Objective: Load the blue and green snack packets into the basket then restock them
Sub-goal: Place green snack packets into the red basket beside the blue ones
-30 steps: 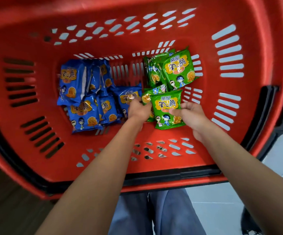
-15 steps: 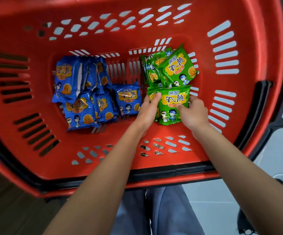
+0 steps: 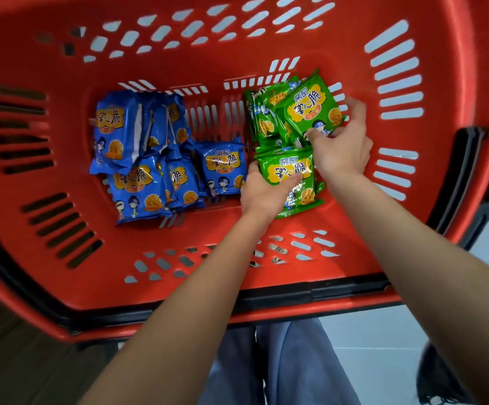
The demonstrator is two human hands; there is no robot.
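A red slotted basket point(image 3: 266, 48) fills the view. Several blue snack packets point(image 3: 138, 159) lie in a heap on the left of its floor. Green snack packets sit on the right. My left hand point(image 3: 262, 194) grips the near green packet point(image 3: 288, 171) with the thumb laid across its front. My right hand point(image 3: 344, 141) reaches further back and pinches the upper green packet point(image 3: 310, 109), thumb on its lower front and fingers curled round its right edge. More green packets point(image 3: 262, 118) lean behind it, partly hidden.
The basket's black rim point(image 3: 295, 296) runs along its near edge, with a black handle mount point(image 3: 465, 159) on the right side. Below the basket are grey trouser legs point(image 3: 272, 366) and a pale tiled floor point(image 3: 383, 340). A dark wooden surface point(image 3: 9, 358) lies at lower left.
My right hand let go of the near green packet and moved back to the upper green packet. My left hand closed its grip on the near packet.
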